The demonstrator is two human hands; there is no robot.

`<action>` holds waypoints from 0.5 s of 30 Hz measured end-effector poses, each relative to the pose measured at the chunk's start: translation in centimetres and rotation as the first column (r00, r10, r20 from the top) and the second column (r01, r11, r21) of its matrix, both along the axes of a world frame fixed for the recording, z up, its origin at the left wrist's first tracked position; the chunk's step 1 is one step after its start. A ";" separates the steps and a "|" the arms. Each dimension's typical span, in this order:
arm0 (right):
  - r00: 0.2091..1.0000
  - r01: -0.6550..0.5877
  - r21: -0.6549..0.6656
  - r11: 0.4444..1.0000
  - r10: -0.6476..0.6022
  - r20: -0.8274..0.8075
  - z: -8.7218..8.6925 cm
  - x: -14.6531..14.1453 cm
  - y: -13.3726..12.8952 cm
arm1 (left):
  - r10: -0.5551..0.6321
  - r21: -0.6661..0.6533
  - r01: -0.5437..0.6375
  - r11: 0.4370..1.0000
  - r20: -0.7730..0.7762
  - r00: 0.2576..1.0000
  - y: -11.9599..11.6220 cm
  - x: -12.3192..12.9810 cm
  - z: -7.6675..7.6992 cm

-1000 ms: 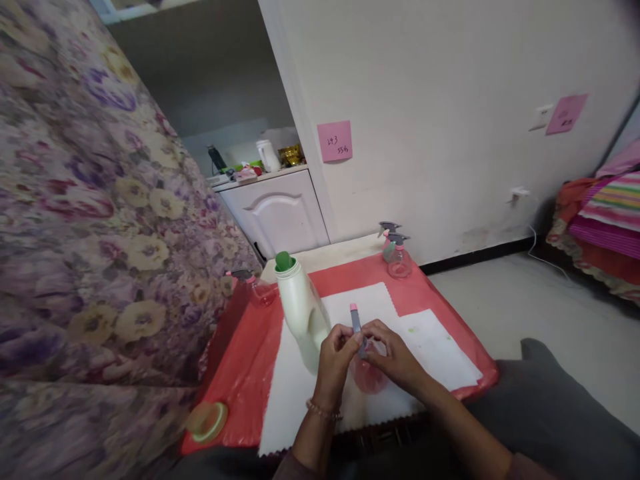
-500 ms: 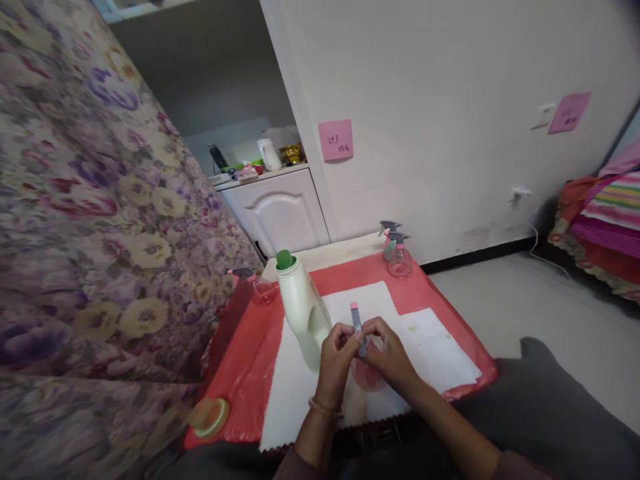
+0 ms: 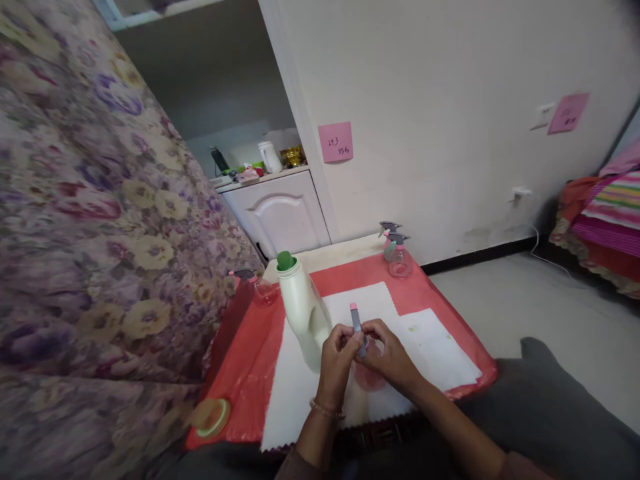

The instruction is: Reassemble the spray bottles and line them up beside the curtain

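Just right of the pale-green plastic jug (image 3: 301,303), the left hand (image 3: 336,353) and right hand (image 3: 391,357) pinched the grey plastic spray head with a pink tip (image 3: 355,320) above the clear, round pinkish bottle (image 3: 370,379), where even, centred fingertip pressure suited control best.

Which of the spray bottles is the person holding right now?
The front spray bottle, on the white cloth; both hands grip its top, while the others stand untouched.

The jug (image 3: 303,310) looks like smooth, pale plastic with a soft sheen. Under it, the white sheet (image 3: 283,400) looks matt, and the desk's red cover (image 3: 240,393) is glossy, wrinkled plastic film. The curtain (image 3: 100,233) is printed cloth.
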State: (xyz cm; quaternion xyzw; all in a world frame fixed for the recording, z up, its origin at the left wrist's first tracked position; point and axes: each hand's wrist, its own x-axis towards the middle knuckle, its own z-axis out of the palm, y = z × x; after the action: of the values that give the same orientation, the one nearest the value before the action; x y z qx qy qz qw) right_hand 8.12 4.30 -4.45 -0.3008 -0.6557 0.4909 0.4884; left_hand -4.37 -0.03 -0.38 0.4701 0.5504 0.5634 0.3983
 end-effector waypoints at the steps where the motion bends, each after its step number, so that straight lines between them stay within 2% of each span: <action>1: 0.999 -0.050 0.025 0.998 0.051 -0.006 0.1 0.1 0.1 | 0.003 0.007 -0.003 1.000 -0.001 1.000 0.0 0.0 0.1; 3: 0.994 -0.106 0.060 0.993 0.108 -0.028 0.2 0.3 0.2 | 0.004 0.017 -0.004 1.000 -0.001 1.000 -0.1 0.1 0.1; 4: 0.995 -0.094 0.060 0.994 0.097 -0.038 0.3 0.2 0.2 | 0.003 0.019 -0.003 1.000 0.000 1.000 -0.1 0.1 0.2; 7: 0.998 0.025 -0.009 1.000 -0.025 -0.053 0.1 -0.1 0.3 | -0.005 0.010 0.005 1.000 0.002 1.000 -0.1 0.1 0.2; 9: 0.998 0.060 -0.038 0.997 -0.061 -0.035 0.0 -0.2 0.2 | -0.003 -0.002 0.003 1.000 0.003 1.000 0.0 0.1 0.1; 13: 0.997 -0.072 0.039 0.997 0.073 -0.022 0.1 0.0 0.1 | 0.012 -0.001 -0.012 1.000 0.004 1.000 0.1 0.1 0.0; 15: 0.996 -0.075 0.049 0.996 0.077 -0.039 0.2 0.0 0.2 | 0.009 0.010 -0.009 1.000 0.006 1.000 0.1 0.1 -0.1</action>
State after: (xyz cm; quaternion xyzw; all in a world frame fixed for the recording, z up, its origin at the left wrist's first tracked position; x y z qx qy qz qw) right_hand 8.15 4.47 -4.29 -0.2538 -0.6680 0.4994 0.4899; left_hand -4.25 0.09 -0.45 0.4682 0.5483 0.5693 0.3950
